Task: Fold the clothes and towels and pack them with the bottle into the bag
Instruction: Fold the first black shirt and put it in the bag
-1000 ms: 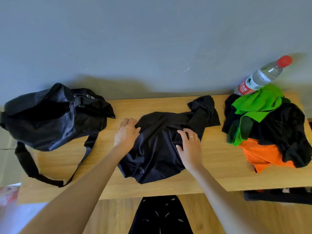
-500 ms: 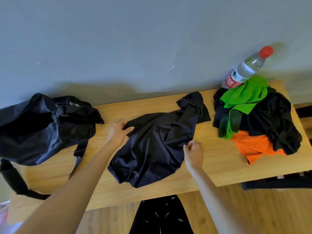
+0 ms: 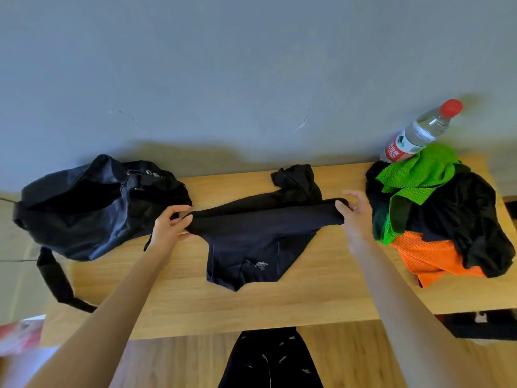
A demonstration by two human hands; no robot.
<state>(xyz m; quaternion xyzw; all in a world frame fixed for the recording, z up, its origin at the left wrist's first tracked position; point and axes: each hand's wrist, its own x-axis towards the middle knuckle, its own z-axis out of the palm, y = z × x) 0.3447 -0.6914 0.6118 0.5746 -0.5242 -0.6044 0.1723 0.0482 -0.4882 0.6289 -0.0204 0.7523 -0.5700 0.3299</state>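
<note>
A dark navy garment [image 3: 251, 242] is stretched out over the middle of the wooden table [image 3: 321, 298]. My left hand [image 3: 170, 225] pinches its left end and my right hand [image 3: 355, 217] pinches its right end, so its top edge is pulled taut between them while the lower part droops onto the table. A black duffel bag [image 3: 84, 208] lies open at the table's left end. At the right sits a pile of clothes [image 3: 436, 217] in green mesh, black and orange mesh. A clear water bottle [image 3: 419, 133] with a red cap stands behind the pile against the wall.
A grey wall [image 3: 251, 79] runs directly behind the table. The bag's strap [image 3: 56, 281] hangs over the table's left front edge. Dark trousers [image 3: 268, 359] and wooden floor show below the front edge. A dark object [image 3: 481, 323] lies under the table's right side.
Both hands have taken hold of the garment's ends and pulled them apart and up; the crumpled garment is now stretched into a wide taut band.
</note>
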